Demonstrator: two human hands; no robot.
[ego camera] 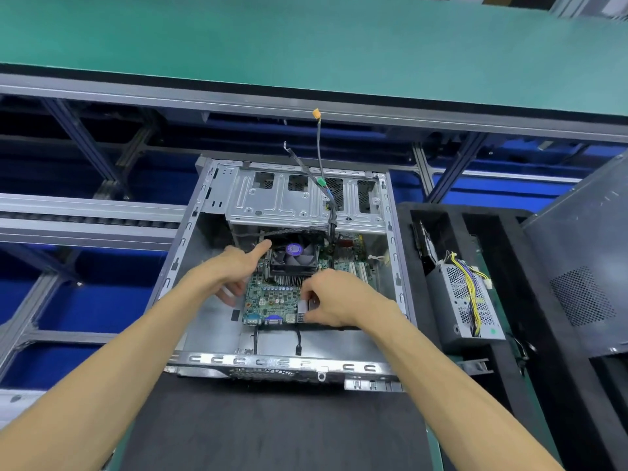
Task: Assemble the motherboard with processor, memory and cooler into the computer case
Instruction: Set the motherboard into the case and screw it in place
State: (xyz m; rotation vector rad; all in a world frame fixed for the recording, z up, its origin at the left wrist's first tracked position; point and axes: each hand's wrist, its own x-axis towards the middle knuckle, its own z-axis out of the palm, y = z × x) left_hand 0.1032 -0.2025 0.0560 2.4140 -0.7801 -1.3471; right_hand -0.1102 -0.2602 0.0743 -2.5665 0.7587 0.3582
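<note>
Both hands on the motherboard (272, 295) inside the case (217, 324): I see left hand (234, 266) gripping its left edge, right hand (331, 300) pinching the near-right corner; board's long axis runs near-far, ports nearest me

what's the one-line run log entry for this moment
step: seating motherboard in case | left hand: holds board's left edge | right hand: grips board's near-right edge | cooler: fitted

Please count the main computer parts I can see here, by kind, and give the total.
Case: 1
Motherboard: 1
Cooler: 1
Power supply: 1
Side panel: 1
Total: 5
</note>
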